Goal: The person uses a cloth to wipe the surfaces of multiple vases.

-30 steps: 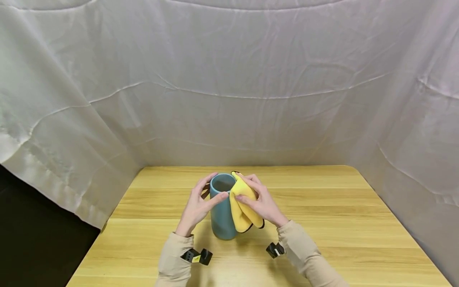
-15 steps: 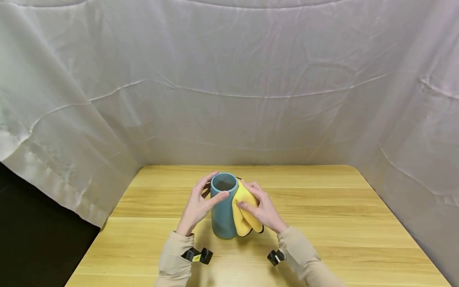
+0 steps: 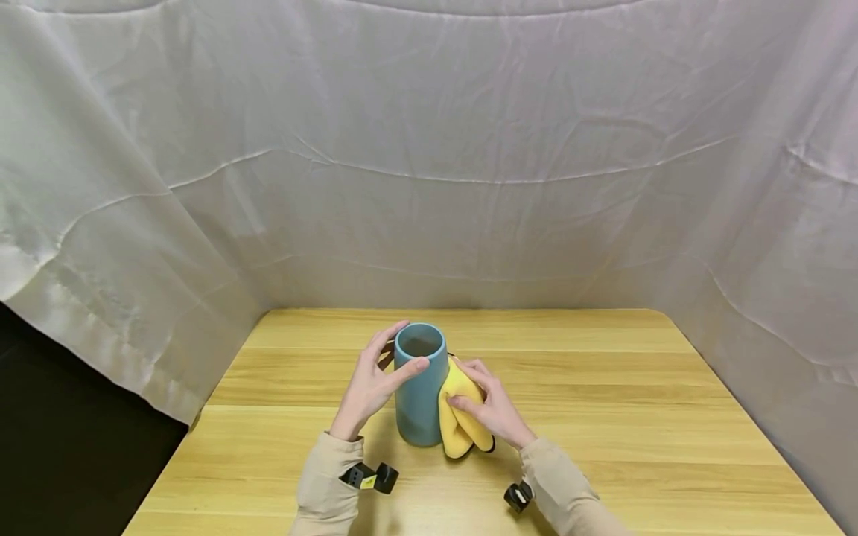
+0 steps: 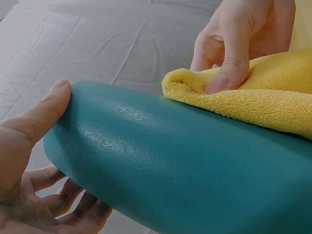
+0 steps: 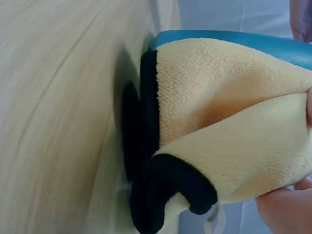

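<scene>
A tall teal vase [image 3: 418,406] with a round open mouth stands upright on the wooden table. Around its upper left side, my left hand [image 3: 370,383] grips it, thumb on the near side just under the rim and fingers behind. A folded yellow towel [image 3: 462,417] with black edging lies against the vase's right side. My right hand [image 3: 494,406] pinches that towel between thumb and fingers, about halfway down the vase. In the left wrist view the towel [image 4: 263,105] touches the glossy vase wall [image 4: 161,156]. The right wrist view has the black-edged corner [image 5: 165,185] hanging close to the table.
The light wooden tabletop [image 3: 637,439] spreads out on both sides of the vase. Grey-white curtains [image 3: 456,231] enclose the back and sides. A dark area [image 3: 60,439] lies beyond the table at left. Small black cameras sit on both wrists.
My right hand and the towel have slid down the vase's right side, from the rim to about mid-height. The left hand and the vase have hardly moved.
</scene>
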Action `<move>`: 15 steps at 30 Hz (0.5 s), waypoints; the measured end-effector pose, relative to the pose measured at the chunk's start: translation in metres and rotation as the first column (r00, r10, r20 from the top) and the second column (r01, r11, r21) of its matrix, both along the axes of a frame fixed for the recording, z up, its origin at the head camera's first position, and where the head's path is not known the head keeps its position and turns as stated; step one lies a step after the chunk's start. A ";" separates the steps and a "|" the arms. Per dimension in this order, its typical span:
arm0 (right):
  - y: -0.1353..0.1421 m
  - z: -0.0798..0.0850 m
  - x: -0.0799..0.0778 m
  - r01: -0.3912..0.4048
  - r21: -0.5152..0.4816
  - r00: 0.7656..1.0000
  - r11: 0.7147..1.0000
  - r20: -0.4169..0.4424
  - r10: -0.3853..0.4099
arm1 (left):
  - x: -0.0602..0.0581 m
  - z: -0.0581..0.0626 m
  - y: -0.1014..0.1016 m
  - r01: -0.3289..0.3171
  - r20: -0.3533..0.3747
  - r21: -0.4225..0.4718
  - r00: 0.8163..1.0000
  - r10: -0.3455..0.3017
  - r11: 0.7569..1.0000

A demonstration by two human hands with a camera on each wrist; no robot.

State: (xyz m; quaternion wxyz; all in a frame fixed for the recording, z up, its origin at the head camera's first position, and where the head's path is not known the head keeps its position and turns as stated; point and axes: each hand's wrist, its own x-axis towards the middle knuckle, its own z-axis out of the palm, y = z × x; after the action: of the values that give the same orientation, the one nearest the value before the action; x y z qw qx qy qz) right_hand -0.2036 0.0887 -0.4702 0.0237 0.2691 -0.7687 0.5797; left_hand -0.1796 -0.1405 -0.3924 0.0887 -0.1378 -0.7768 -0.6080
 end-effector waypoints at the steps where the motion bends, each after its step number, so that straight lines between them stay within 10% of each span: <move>1: 0.000 0.000 0.000 0.003 0.000 1.000 1.000 -0.001 -0.003 | 0.000 0.000 0.000 -0.001 0.000 0.000 1.000 0.001 1.000; 15: -0.008 0.053 -0.001 -0.005 -0.057 0.995 0.998 -0.098 0.000 | -0.001 -0.001 0.000 -0.007 -0.001 -0.001 1.000 0.007 1.000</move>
State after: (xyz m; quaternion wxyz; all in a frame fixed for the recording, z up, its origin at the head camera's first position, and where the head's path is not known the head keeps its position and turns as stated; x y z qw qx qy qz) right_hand -0.2048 0.0803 -0.4167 0.0683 0.2972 -0.7495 0.5876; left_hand -0.1807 -0.1403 -0.3931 0.0910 -0.1355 -0.7775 -0.6074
